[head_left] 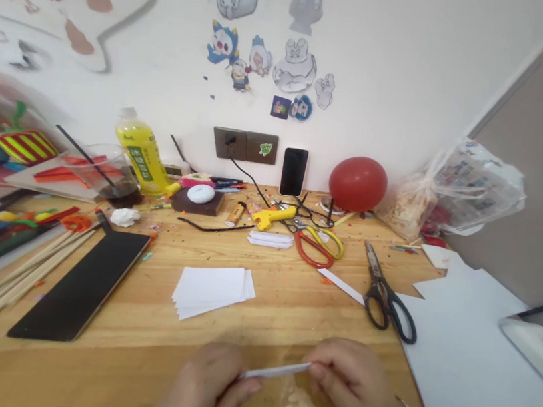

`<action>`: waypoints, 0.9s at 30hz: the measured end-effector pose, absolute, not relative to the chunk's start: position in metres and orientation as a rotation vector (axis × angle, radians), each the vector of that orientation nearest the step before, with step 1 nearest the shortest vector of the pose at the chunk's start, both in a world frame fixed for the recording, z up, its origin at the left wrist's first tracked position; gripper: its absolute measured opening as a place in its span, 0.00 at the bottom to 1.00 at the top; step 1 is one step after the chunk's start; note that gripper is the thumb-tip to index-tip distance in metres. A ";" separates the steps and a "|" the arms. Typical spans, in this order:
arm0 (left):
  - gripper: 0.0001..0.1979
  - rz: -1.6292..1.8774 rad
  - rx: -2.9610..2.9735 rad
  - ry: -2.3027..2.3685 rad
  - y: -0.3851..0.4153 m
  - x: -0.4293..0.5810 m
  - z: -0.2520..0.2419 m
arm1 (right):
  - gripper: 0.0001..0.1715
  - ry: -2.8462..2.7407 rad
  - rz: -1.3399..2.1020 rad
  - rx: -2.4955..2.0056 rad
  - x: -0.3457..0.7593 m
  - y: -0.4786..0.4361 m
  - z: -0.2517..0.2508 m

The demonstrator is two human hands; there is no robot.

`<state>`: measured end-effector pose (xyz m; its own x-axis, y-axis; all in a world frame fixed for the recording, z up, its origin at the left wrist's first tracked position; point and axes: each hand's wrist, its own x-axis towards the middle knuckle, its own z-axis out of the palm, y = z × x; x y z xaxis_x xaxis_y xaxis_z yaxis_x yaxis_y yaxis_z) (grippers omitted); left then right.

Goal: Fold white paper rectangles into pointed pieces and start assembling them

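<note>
Paper strip (pixel 278 370) up over desk's (pixel 148 321) near side, stretched between two hands. Left hand (pixel 208 383) pinches one end, right hand (pixel 351 390) pinches other; hands apart, both clamped on strip. Beyond them, mid-desk, fanned stack of white paper pieces (pixel 212 287). Farther, toward back edge, folded white strips (pixel 270 240) just before yellow glue gun (pixel 273 216). Toward right edge, black-handled scissors (pixel 377 284), blades pointing at wall (pixel 396 66); large white sheets (pixel 461 365) alongside. Toward left edge, flat black slab (pixel 83 285) lies slantwise.

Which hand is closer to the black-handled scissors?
Right. The right hand is just below the black-handled scissors in view; the left hand is farther off, down and left.
</note>
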<state>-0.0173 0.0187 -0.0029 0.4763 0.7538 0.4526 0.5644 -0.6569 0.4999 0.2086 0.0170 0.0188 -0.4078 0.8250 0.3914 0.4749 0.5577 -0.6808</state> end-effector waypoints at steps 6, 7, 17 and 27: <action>0.09 0.975 2.375 1.106 0.023 -0.019 -0.001 | 0.21 -2.140 0.622 -0.995 0.209 0.020 0.022; 0.07 0.971 2.377 1.078 0.021 -0.018 -0.001 | 0.20 -2.185 0.627 -0.979 0.208 0.020 0.020; 0.09 0.917 2.334 0.941 0.012 -0.010 0.009 | 0.22 -2.322 0.605 -0.962 0.202 0.016 0.012; 0.11 0.752 2.327 1.019 0.005 -0.010 0.009 | 0.28 -2.345 0.586 -0.985 0.203 0.015 0.008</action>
